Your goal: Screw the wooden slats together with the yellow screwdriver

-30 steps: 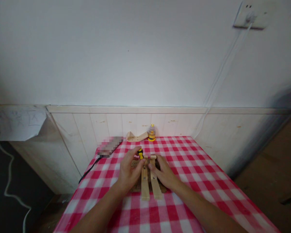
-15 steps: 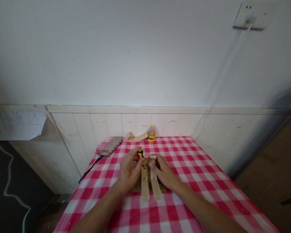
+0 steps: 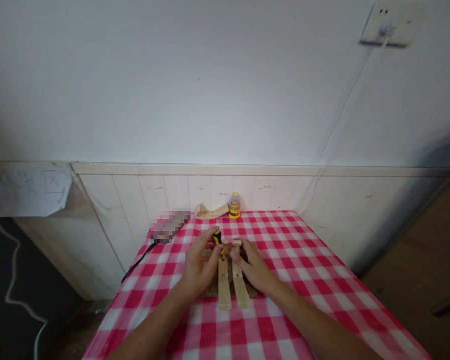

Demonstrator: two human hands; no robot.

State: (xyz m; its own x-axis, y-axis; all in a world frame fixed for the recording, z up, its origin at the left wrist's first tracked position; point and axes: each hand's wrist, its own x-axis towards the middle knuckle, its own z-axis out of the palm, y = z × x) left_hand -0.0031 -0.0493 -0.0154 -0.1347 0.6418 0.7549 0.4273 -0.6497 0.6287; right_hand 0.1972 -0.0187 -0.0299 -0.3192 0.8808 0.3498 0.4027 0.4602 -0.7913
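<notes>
Evidently most of what lies about the hands is wood: two pale, flat, smooth strips over a darker brown board (image 3: 210, 290), on a bench (image 3: 285, 312) spread with red-and-white checked cloth. Each strip carries a small round metal screw head, and a short block tops the far end of the right strip (image 3: 242, 292). At the back, near the wall, sits a pale wooden piece (image 3: 212, 212) with an upturned left end and small dark holes. Touching or just beside it stands a tapered container (image 3: 234, 206), clear-sided with a yellow base and tip; its contents are too small to make out.

The left hand (image 3: 200, 260) is closed round a stubby yellow-and-black screwdriver (image 3: 218, 237) above the left strip (image 3: 224, 290). The tool is steep, its butt up and leaning slightly left, its working end down toward that strip. The right hand (image 3: 254, 265) grips the right strip, thumb across its face. Both strips run lengthwise from person toward wall, the right one slanting outward at its near end.
</notes>
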